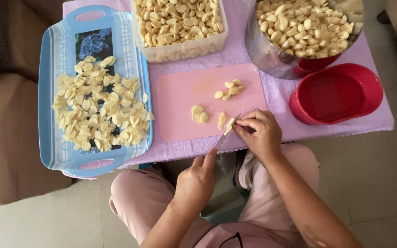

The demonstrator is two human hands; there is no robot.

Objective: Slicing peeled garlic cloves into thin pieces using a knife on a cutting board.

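- Head view looks straight down on a small table under a lilac cloth [272,98], with a pink cutting board [184,98] at its near middle
- left hand [196,181] is closed round the handle of a small knife [226,133], forefinger stretched along it; the blade tip rests on a garlic clove [229,125] at the board's near right edge
- right hand [260,133] is curled, its fingertips pinching that same clove and pressing it to the board
- cut slices [199,114] lie just left of the blade, and a few whole cloves [230,88] wait farther back on the board
- blue tray [51,151] on the left carries a spread of sliced garlic; a clear tub [180,48] and a steel bowl [265,55] at the far side are full of peeled cloves; a red basin [336,96] sits on the right
- as I judge it, the main risk is a nick: the blade works right beside the pinching fingertips, and a smooth clove could roll or slip under pressure
- cutting goes on at the very edge of the board, so a slice could drop onto the cloth or off the near side of the table
- tray overhangs the table's left and near edges; a knock from an elbow might tip it
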